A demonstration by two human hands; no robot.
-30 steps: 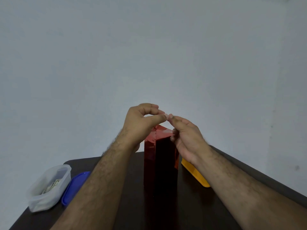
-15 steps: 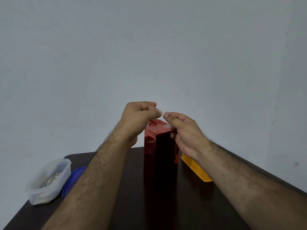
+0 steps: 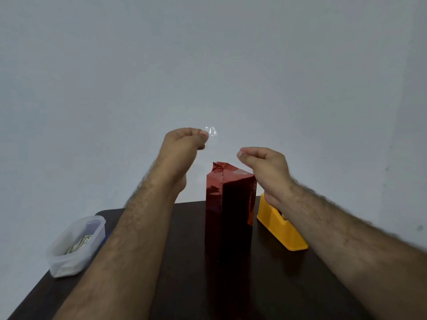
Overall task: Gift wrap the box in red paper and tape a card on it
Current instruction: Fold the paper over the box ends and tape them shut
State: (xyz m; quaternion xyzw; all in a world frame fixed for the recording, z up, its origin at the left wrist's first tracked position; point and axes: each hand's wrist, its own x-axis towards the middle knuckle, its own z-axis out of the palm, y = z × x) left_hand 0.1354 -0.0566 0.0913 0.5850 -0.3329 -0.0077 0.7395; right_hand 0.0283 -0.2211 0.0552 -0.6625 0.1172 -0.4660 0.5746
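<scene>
On a dark table (image 3: 189, 285) before a bare wall, the red-wrapped box (image 3: 227, 211) stands upright. Above-left of it, the left hand (image 3: 182, 146) pinches what looks like clear tape (image 3: 211, 131); the right hand (image 3: 263, 165), curled and seemingly empty, hovers above-right. Press the tape flat over the crumpled top fold. A yellow dispenser (image 3: 279, 227) sits right of the box, a plastic tub (image 3: 76, 245) far left.

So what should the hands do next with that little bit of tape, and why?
Probably bring the left hand down and stick the clear tape piece it pinches onto the crumpled top fold of the red wrapped box. The tape is held above the box, touching nothing, and the fold's corner sticks up loose. The right hand holds nothing and could press the fold flat first.
</scene>
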